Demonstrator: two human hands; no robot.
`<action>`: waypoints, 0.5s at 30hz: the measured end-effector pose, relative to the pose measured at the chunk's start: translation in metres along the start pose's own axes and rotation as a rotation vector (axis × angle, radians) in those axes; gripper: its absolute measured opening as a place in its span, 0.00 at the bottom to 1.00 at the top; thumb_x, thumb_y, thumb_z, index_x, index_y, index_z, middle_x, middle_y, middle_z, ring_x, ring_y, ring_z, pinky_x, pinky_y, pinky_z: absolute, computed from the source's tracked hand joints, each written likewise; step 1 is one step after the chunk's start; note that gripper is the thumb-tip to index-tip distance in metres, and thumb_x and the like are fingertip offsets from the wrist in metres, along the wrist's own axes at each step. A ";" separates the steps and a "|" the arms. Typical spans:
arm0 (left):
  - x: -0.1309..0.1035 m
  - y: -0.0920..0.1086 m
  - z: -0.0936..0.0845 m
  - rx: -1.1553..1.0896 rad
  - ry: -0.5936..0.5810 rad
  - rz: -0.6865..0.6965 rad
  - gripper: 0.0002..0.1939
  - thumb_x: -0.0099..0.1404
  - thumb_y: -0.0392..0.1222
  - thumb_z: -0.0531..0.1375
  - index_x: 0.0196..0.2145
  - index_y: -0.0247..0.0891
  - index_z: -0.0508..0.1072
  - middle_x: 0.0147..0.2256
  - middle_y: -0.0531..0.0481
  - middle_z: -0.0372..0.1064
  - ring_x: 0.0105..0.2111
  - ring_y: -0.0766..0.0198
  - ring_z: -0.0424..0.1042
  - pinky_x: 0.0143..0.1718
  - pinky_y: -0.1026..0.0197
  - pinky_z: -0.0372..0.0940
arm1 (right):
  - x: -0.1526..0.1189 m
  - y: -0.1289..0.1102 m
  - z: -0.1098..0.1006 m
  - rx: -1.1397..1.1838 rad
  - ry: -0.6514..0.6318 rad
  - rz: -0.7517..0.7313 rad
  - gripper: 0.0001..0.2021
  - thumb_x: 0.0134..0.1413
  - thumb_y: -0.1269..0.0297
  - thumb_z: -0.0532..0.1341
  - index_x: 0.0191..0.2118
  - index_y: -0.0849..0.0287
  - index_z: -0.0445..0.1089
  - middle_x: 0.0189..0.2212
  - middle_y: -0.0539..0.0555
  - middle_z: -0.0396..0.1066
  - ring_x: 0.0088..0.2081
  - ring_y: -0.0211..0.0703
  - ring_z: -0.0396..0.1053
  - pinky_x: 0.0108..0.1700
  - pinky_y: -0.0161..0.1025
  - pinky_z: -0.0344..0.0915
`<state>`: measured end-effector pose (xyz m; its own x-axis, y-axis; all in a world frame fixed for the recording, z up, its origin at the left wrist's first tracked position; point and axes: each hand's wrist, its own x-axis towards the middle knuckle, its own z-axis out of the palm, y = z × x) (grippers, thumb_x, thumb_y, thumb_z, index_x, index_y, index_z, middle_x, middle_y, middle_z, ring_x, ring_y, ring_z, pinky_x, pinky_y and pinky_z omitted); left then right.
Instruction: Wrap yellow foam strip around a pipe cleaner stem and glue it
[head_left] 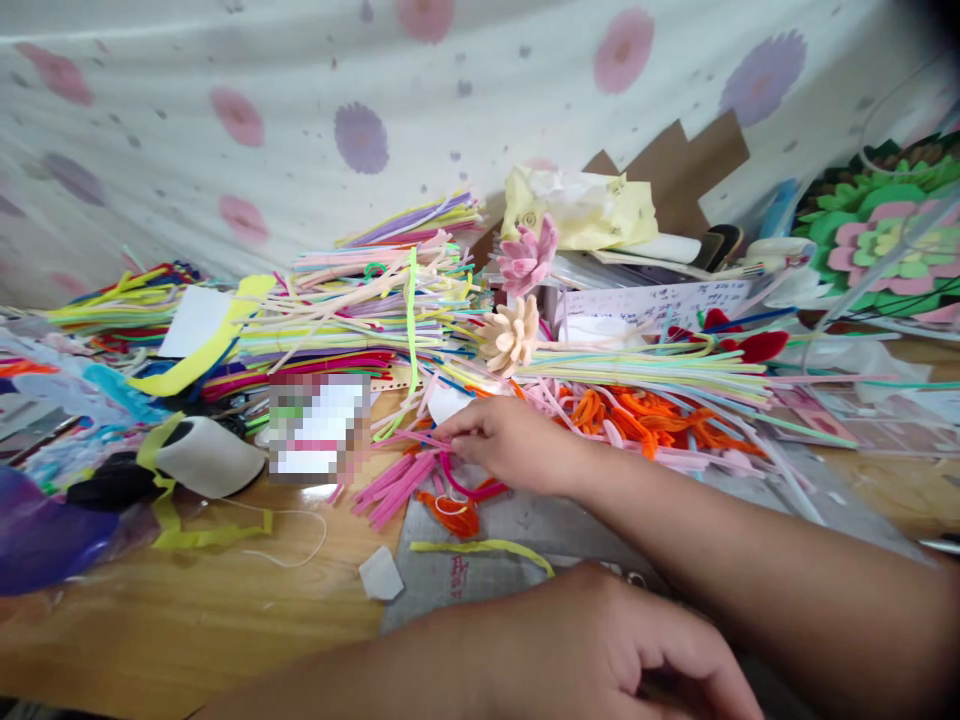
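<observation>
Reaching in from the right, my right hand (510, 440) has its thumb and fingertips pinched together on a thin pink stem, at the upper end of a bundle of short pink fuzzy stems (394, 487). My left hand (637, 650) is low in the view, nearer to me, with its fingers curled downward. The bottom edge cuts them off, and what they hold is hidden. An orange fuzzy bunch (450, 513) and a yellow strip (487, 548) lie on the grey mat (427, 585) between the hands.
Behind my right hand are long coloured fuzzy stems (645, 372), a beige flower (510, 335), a pink flower (527, 257) and orange stems (637, 415). Ribbon rolls (210, 455) and a white scrap (381, 575) lie left. A green-pink flower piece (892, 240) stands right.
</observation>
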<state>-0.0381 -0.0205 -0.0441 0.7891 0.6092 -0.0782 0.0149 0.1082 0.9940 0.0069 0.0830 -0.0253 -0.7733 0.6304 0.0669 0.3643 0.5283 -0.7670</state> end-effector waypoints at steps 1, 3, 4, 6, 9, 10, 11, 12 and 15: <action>0.002 0.002 0.001 -0.049 0.070 -0.017 0.07 0.61 0.39 0.58 0.27 0.38 0.73 0.26 0.52 0.68 0.29 0.63 0.70 0.31 0.65 0.63 | -0.011 0.000 -0.009 0.040 0.030 -0.005 0.14 0.54 0.72 0.55 0.42 0.58 0.76 0.34 0.51 0.77 0.33 0.39 0.70 0.34 0.32 0.62; 0.006 0.004 0.000 -0.146 0.269 -0.021 0.06 0.60 0.40 0.58 0.27 0.38 0.69 0.22 0.54 0.66 0.21 0.68 0.64 0.25 0.67 0.59 | -0.039 0.002 -0.026 0.170 0.114 0.012 0.11 0.55 0.70 0.56 0.37 0.59 0.76 0.33 0.51 0.75 0.34 0.39 0.70 0.36 0.33 0.63; 0.008 0.004 -0.001 -0.183 0.383 -0.005 0.05 0.61 0.40 0.58 0.28 0.38 0.67 0.21 0.55 0.65 0.19 0.70 0.60 0.23 0.68 0.56 | -0.057 0.005 -0.033 0.225 0.136 0.039 0.10 0.55 0.69 0.55 0.36 0.59 0.75 0.32 0.51 0.74 0.34 0.39 0.70 0.35 0.33 0.64; 0.012 0.001 -0.003 -0.237 0.578 0.038 0.06 0.62 0.42 0.57 0.29 0.39 0.65 0.19 0.56 0.65 0.16 0.72 0.54 0.19 0.68 0.49 | -0.092 0.015 -0.042 0.323 0.165 0.146 0.11 0.57 0.65 0.54 0.37 0.59 0.74 0.29 0.51 0.72 0.30 0.39 0.69 0.30 0.33 0.64; 0.016 -0.006 -0.006 -0.304 0.668 0.057 0.09 0.63 0.46 0.58 0.30 0.39 0.64 0.18 0.58 0.64 0.16 0.72 0.49 0.18 0.67 0.44 | -0.134 0.031 -0.041 0.425 0.229 0.278 0.13 0.57 0.61 0.54 0.41 0.59 0.72 0.31 0.53 0.72 0.28 0.38 0.67 0.29 0.34 0.63; 0.017 -0.007 -0.007 -0.307 0.664 0.052 0.09 0.63 0.46 0.58 0.30 0.39 0.63 0.18 0.58 0.64 0.16 0.72 0.49 0.18 0.67 0.43 | -0.142 0.034 -0.038 0.436 0.254 0.295 0.13 0.56 0.61 0.55 0.41 0.60 0.71 0.32 0.54 0.72 0.29 0.39 0.67 0.30 0.35 0.64; 0.018 -0.008 -0.007 -0.302 0.662 0.042 0.10 0.63 0.47 0.58 0.30 0.39 0.63 0.19 0.58 0.64 0.16 0.72 0.49 0.19 0.67 0.43 | -0.147 0.035 -0.035 0.439 0.276 0.299 0.13 0.55 0.61 0.56 0.41 0.61 0.71 0.32 0.55 0.72 0.31 0.40 0.67 0.32 0.36 0.64; 0.019 -0.009 -0.007 -0.292 0.664 0.029 0.10 0.63 0.47 0.58 0.30 0.39 0.63 0.18 0.58 0.63 0.17 0.72 0.49 0.19 0.67 0.43 | -0.149 0.035 -0.031 0.435 0.292 0.291 0.12 0.54 0.61 0.57 0.41 0.62 0.72 0.33 0.55 0.72 0.32 0.41 0.68 0.33 0.36 0.64; 0.021 -0.008 -0.008 -0.245 0.656 -0.018 0.12 0.62 0.50 0.58 0.29 0.39 0.63 0.18 0.59 0.61 0.18 0.71 0.51 0.21 0.67 0.45 | -0.145 0.027 -0.024 0.404 0.333 0.230 0.10 0.51 0.63 0.61 0.38 0.62 0.72 0.31 0.55 0.73 0.32 0.42 0.68 0.34 0.37 0.64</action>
<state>-0.0267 -0.0018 -0.0544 0.2552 0.9458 -0.2009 -0.1749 0.2495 0.9525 0.1416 0.0197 -0.0401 -0.4687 0.8832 0.0170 0.2255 0.1383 -0.9644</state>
